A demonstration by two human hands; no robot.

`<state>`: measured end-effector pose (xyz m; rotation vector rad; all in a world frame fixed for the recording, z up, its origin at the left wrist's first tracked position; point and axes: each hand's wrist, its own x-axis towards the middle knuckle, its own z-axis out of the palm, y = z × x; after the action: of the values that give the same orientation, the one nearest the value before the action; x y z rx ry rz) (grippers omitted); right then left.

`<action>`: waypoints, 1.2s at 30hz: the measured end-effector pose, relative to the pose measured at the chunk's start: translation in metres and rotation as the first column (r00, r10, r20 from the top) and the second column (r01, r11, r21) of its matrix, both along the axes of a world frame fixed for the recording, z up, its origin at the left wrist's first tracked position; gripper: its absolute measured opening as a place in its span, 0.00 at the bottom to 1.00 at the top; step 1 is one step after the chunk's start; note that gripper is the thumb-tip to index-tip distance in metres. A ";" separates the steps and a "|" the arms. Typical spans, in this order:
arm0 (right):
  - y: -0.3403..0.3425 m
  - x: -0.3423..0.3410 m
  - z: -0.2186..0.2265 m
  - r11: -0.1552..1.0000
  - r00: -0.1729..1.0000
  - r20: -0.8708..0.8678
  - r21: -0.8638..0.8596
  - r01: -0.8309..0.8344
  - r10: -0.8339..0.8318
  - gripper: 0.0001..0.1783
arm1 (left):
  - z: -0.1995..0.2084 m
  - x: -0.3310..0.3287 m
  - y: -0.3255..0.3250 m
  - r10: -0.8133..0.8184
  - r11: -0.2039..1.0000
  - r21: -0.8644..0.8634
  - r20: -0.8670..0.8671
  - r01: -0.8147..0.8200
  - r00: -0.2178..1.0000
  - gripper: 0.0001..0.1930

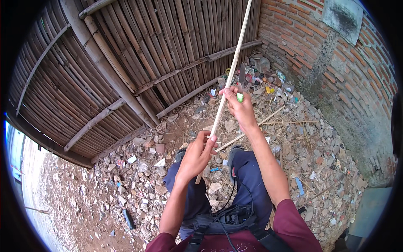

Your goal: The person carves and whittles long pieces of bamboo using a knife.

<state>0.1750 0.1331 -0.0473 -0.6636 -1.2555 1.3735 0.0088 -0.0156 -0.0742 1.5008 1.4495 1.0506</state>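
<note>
A long, pale bamboo strip point(237, 54) runs slantwise between my knees and the top of the view. Near its lower end, my left hand point(195, 156) is closed around it, thumb lying along the strip. Higher up, my right hand point(242, 110) grips a knife point(242, 75) with a bright green handle, its dark blade pointing up and away from me. The right thumb and fingertips also touch the strip, just left of the knife. Most of the handle is hidden in the fingers.
Rubble and litter cover the ground point(142, 180). Another thin strip point(252, 128) lies beyond my knees. A bamboo slat wall point(168, 50) stands ahead and left, a brick wall point(302, 46) to the right. A dark strap and cables point(226, 216) cross my lap.
</note>
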 end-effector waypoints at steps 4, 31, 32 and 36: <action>0.006 0.007 -0.010 1.000 0.999 0.035 -0.009 -0.005 0.005 0.17 | -0.002 0.019 0.000 0.010 1.000 0.009 0.179 -0.011 0.984 0.20; -0.009 0.013 -0.043 0.635 0.598 0.457 0.763 0.117 -0.659 0.08 | 0.011 0.053 -0.010 0.259 0.948 0.238 -0.194 -0.210 0.946 0.12; -0.007 0.013 -0.045 0.637 0.590 0.462 0.761 0.118 -0.662 0.08 | 0.011 0.053 -0.010 0.260 0.949 0.235 -0.210 -0.210 0.942 0.12; -0.002 0.008 -0.050 0.610 0.604 0.419 0.779 0.144 -0.678 0.08 | 0.010 0.057 -0.010 0.274 0.943 0.250 -0.200 -0.221 0.941 0.12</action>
<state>0.1828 0.1313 -0.0976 -0.9080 -1.8767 0.0988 0.0660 -0.0255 -0.0639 1.6749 1.7697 1.2586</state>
